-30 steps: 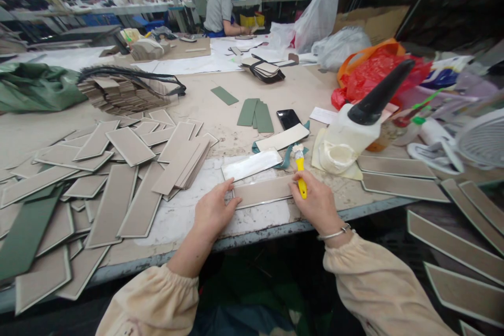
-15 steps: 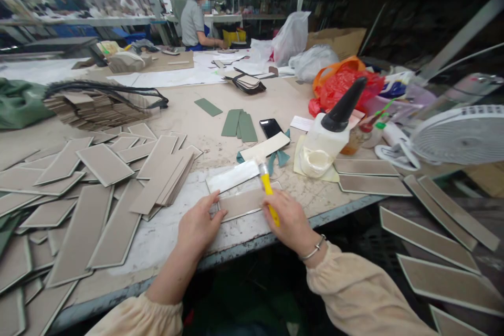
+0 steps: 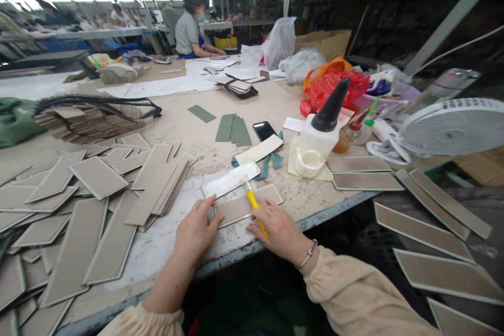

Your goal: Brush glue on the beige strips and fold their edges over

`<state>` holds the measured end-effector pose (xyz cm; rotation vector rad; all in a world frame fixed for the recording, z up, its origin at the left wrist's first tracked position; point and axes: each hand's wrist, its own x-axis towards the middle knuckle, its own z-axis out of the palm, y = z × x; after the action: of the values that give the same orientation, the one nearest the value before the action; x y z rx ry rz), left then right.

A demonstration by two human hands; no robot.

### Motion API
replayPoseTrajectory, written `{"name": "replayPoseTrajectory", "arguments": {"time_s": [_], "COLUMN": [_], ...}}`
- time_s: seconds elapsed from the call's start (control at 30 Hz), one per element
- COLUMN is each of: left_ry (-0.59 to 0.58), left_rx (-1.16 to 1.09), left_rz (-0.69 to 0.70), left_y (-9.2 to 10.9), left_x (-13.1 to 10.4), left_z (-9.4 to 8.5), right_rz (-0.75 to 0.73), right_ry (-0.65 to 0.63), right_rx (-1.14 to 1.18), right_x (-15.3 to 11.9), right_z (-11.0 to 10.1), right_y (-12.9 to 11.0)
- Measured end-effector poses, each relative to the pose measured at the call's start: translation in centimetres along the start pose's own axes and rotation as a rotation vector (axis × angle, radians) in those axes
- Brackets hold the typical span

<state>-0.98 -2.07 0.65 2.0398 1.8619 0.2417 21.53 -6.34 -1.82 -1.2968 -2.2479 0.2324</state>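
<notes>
In my right hand [image 3: 277, 228] is a brush [image 3: 254, 202] with a yellow handle, closed in the fingers. Its bristle end rests on the white-coated strip [image 3: 228, 181], near the strip's right end. Just below that strip lies a flat beige panel [image 3: 240, 207] with a thin pale border. My left hand [image 3: 197, 231] has its thumb and fingertips closed at the left end of this panel, with the index fingertip close to the coated strip. A cream strip [image 3: 262, 148] lies beyond on teal scraps [image 3: 265, 165].
Beige panels [image 3: 98, 170] pile up on the left; others [image 3: 360, 181] lie at the right. A white bottle with a black cone top [image 3: 315, 142] stands right of the brush. Around are green pieces [image 3: 232, 128], a phone [image 3: 263, 130], a fan [image 3: 452, 128] and a co-worker [image 3: 189, 31].
The brush has moved left relative to the beige panel, with its handle leaning more. My left hand keeps its place at the panel. The camera view has shifted slightly, and the co-worker leans lower.
</notes>
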Motion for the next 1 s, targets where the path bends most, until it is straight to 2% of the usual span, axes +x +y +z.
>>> {"name": "replayPoseTrajectory", "arguments": {"time_s": [0.23, 0.4, 0.57, 0.67, 0.8, 1.0], "left_ry": [-0.036, -0.055, -0.042, -0.041, -0.036, -0.061], "left_rx": [0.09, 0.14, 0.127, 0.114, 0.131, 0.148], "left_rz": [-0.005, -0.013, 0.025, 0.016, 0.05, 0.131], "left_y": [0.5, 1.2, 1.4, 1.4, 1.6, 1.5], "left_x": [0.2, 0.5, 1.0, 1.0, 0.7, 0.6], "left_z": [-0.5, -0.8, -0.9, -0.9, -1.0, -1.5], "right_rz": [0.136, 0.12, 0.031, -0.01, 0.012, 0.048], "right_ry": [0.034, 0.036, 0.113, 0.179, 0.271, 0.301], "right_rx": [-0.125, -0.151, -0.147, -0.113, -0.035, 0.012], "right_x": [-0.5, -0.7, -1.1, -1.2, -0.6, -0.2], "right_z": [-0.8, -0.4, -0.2, -0.8, -2.0, -2.8], "right_y": [1.7, 2.1, 2.2, 2.1, 1.9, 2.2]}}
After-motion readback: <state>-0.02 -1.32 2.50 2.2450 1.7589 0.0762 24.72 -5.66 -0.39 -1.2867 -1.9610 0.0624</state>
